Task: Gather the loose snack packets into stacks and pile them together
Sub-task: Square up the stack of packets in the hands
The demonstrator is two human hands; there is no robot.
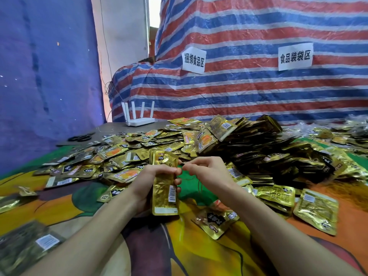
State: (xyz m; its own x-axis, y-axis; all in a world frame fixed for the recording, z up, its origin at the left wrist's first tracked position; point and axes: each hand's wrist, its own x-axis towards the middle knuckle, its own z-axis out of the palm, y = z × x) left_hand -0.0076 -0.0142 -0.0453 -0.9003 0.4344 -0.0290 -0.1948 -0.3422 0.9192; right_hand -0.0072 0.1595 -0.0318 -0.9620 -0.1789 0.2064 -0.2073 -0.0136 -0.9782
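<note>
Near the table's (199,255) middle, the left hand (148,182) grips a stack of packets (165,188) upright, keeping them squared. The right hand (205,172) fingers (188,167) pinch what looks like a thread (199,186), likely for tying.

Looks like a makeshift food-packing workshop, not a proper factory. The back wall is just a red, white and blue striped tarp (258,86) with two paper signs taped on: the left sign (193,60) reads 捆绑食品区 (food bundling area), the right sign (295,56) reads 食品装袋区 (food bagging area). The table has a bright printed cloth (199,255) thrown over it and is buried in gold snack packets (258,148), hundreds of them. A blue sheet (43,76) closes off the left side. Scissors (80,138) and a white router (139,116) sit at the far edge.
</note>
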